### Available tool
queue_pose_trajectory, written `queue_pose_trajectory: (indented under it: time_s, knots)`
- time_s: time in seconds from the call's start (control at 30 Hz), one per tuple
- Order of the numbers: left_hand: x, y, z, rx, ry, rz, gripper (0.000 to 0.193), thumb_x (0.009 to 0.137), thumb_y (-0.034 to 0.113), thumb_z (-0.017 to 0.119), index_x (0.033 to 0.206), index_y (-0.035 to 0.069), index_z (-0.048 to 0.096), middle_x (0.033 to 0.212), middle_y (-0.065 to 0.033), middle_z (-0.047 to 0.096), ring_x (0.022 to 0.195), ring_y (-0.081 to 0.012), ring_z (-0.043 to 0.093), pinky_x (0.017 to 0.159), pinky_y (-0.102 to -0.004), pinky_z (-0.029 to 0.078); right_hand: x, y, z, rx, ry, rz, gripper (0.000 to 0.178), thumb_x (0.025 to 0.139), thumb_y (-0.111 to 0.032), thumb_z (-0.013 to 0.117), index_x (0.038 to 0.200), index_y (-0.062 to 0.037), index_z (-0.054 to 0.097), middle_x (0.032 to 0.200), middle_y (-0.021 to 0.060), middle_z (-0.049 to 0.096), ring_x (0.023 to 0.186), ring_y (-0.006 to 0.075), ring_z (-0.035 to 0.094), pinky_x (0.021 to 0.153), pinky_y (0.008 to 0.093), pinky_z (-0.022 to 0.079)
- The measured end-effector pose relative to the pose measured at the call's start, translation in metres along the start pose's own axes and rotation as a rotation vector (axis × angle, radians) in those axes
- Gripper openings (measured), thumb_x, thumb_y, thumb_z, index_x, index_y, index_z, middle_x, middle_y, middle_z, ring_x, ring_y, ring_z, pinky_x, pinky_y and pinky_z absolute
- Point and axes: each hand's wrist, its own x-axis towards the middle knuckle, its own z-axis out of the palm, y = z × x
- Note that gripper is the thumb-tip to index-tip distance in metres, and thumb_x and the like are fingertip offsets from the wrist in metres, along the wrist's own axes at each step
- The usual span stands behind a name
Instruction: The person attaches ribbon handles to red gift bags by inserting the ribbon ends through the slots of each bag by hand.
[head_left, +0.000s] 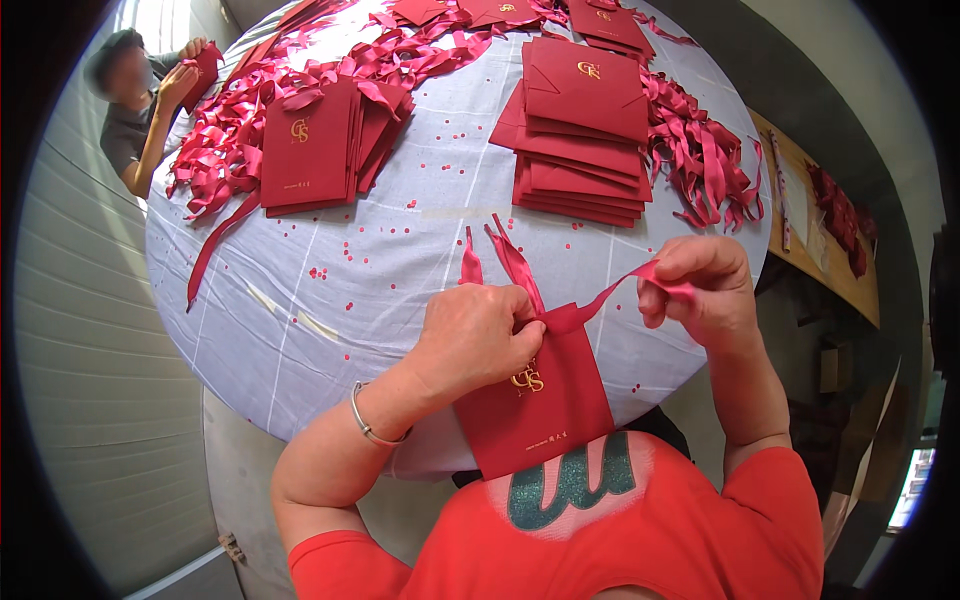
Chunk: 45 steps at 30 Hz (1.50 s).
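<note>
A red paper gift bag (550,410) with gold print lies at the table's near edge, its lower end against my shirt. My left hand (480,330) is closed at the bag's top edge, thumb and fingers pinching the ribbon where it meets the bag. To the right, my right hand (700,285) pinches the loose part of the pink-red ribbon (605,295) and holds it raised off the bag. Two more ribbon ends (512,255) with dark tips stick up beyond the bag's top. My left fingers hide part of the top edge.
On the round cloth-covered table (400,260) stand a stack of red bags (585,130) and a leaning group of bags (310,150). Ribbon heaps (710,160) lie beside them, small red dots around. A co-worker (140,110) handles a bag at far left. A wooden table (850,270) stands right.
</note>
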Motion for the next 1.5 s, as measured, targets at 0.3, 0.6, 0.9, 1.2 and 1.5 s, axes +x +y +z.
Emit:
queue_pose_trajectory:
  time_s: [0.3, 0.6, 0.9, 1.2, 1.5]
  knots:
    - [0.002, 0.000, 0.001, -0.001, 0.062, -0.006, 0.022, 0.079, 0.029, 0.071, 0.075, 0.008, 0.070, 0.069, -0.0087, 0.070, 0.066, -0.0287, 0.069, 0.062, -0.0400, 0.054, 0.023, -0.001, 0.023, -0.233, 0.056, -0.054, 0.004, 0.092, 0.002, 0.065, 0.095, 0.0021, 0.063, 0.099, 0.0126, 0.066, 0.091, 0.0159, 0.065, 0.078, 0.0276, 0.053]
    - [-0.004, -0.002, -0.013, -0.041, 0.028, 0.116, 0.016, 0.080, 0.016, 0.071, 0.095, 0.009, 0.071, 0.084, -0.0105, 0.073, 0.077, -0.0286, 0.070, 0.068, -0.0387, 0.055, 0.028, 0.007, 0.020, -0.087, 0.224, 0.201, 0.019, 0.098, -0.010, 0.062, 0.113, 0.0021, 0.066, 0.083, 0.0025, 0.066, 0.073, 0.0069, 0.062, 0.060, 0.0209, 0.050]
    - [0.001, -0.014, -0.022, -0.269, -0.066, 0.101, 0.022, 0.085, 0.001, 0.060, 0.103, 0.005, 0.072, 0.079, -0.0127, 0.071, 0.071, -0.0217, 0.069, 0.068, -0.0330, 0.054, 0.027, 0.034, 0.031, -0.510, 0.101, 0.145, 0.009, 0.091, 0.001, 0.065, 0.100, 0.0023, 0.067, 0.091, 0.0046, 0.066, 0.073, 0.0084, 0.059, 0.064, 0.0230, 0.050]
    - [0.010, -0.020, -0.047, -0.679, -0.381, -0.169, 0.018, 0.089, -0.002, 0.059, 0.107, -0.002, 0.063, 0.075, -0.0051, 0.068, 0.054, -0.0076, 0.057, 0.052, -0.0239, 0.047, 0.016, 0.064, 0.043, -0.958, -0.071, -0.154, 0.015, 0.080, -0.002, 0.073, 0.093, -0.0018, 0.065, 0.093, 0.0129, 0.066, 0.080, 0.0296, 0.067, 0.068, 0.0359, 0.055]
    - [0.005, -0.029, -0.075, -0.574, -0.629, -0.033, 0.025, 0.084, -0.004, 0.061, 0.110, -0.002, 0.063, 0.088, -0.0077, 0.073, 0.056, -0.0071, 0.060, 0.045, -0.0220, 0.047, 0.017, 0.058, 0.045, -0.952, -0.097, -0.083, 0.014, 0.081, 0.000, 0.072, 0.092, -0.0012, 0.064, 0.092, 0.0127, 0.065, 0.076, 0.0285, 0.066, 0.064, 0.0343, 0.053]
